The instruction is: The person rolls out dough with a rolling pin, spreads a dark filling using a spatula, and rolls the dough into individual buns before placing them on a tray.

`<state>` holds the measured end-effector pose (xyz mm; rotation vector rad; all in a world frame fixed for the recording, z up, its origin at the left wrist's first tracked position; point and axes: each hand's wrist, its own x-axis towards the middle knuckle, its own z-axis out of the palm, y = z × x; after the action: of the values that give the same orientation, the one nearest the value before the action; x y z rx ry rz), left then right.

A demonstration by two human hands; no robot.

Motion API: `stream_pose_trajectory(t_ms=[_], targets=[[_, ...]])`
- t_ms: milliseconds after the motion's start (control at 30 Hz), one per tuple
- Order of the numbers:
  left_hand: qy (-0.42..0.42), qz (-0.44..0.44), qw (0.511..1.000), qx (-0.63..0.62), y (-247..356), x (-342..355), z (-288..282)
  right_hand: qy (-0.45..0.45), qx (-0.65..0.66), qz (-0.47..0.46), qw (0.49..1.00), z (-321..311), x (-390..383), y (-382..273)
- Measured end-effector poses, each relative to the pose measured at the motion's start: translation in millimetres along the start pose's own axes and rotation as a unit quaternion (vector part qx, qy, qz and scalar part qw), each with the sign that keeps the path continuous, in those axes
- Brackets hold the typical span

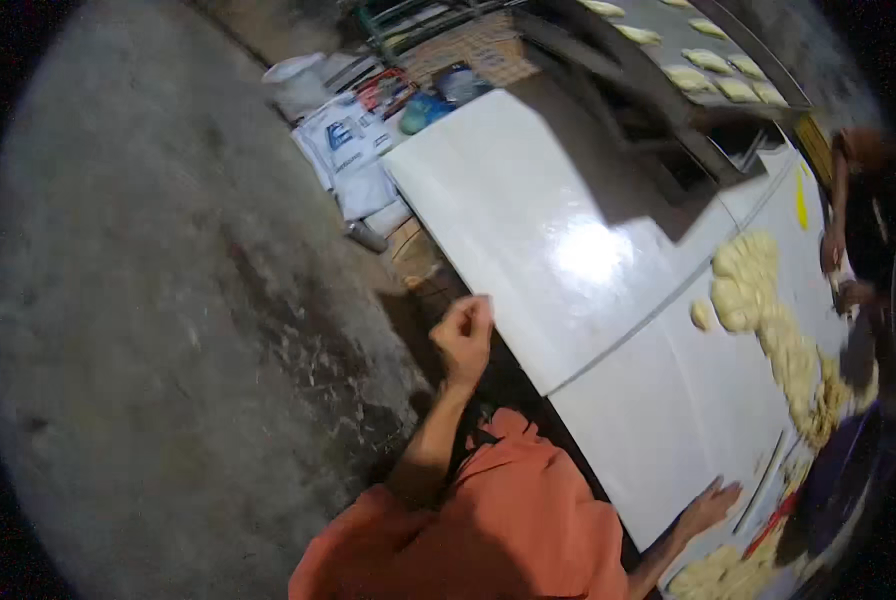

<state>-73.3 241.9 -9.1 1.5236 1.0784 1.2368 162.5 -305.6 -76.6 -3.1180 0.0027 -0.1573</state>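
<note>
My left hand (pixel 463 338) is held up beside the left edge of the white table (pixel 618 340), its fingers curled closed with nothing showing in them. Low at the right, my right hand (pixel 708 507) rests on or just over the tabletop, fingers stretched out and holding nothing. Close to its fingertips lies a thin straight rod (pixel 760 482). Pale dough pieces (pixel 753 285) lie bunched along the table's right part, with one small dough piece (pixel 701 315) apart from them. More dough (pixel 728 575) is near my right wrist.
Dark trays (pixel 708 45) of shaped dough stand at the far right. Other people's hands (pixel 840 270) work across the table. White sacks (pixel 353 145), bags and a metal can (pixel 366 236) are on the floor past the table's left edge. Concrete floor (pixel 168 300) spreads to the left.
</note>
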Motion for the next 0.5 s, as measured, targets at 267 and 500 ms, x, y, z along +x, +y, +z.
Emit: stream_pose_trajectory(t_ms=[267, 500], targets=[[-0.009, 0.005, 0.884, 0.467, -221.8, 129.4, -86.1, 0.0, -0.036, -0.012, 0.999, -7.6, 18.8, -18.6], [-0.105, -0.079, 0.932, 0.338, -185.3, 160.8, -89.7, -0.023, 0.176, -0.036, 0.984, -60.0, -1.2, -53.2]])
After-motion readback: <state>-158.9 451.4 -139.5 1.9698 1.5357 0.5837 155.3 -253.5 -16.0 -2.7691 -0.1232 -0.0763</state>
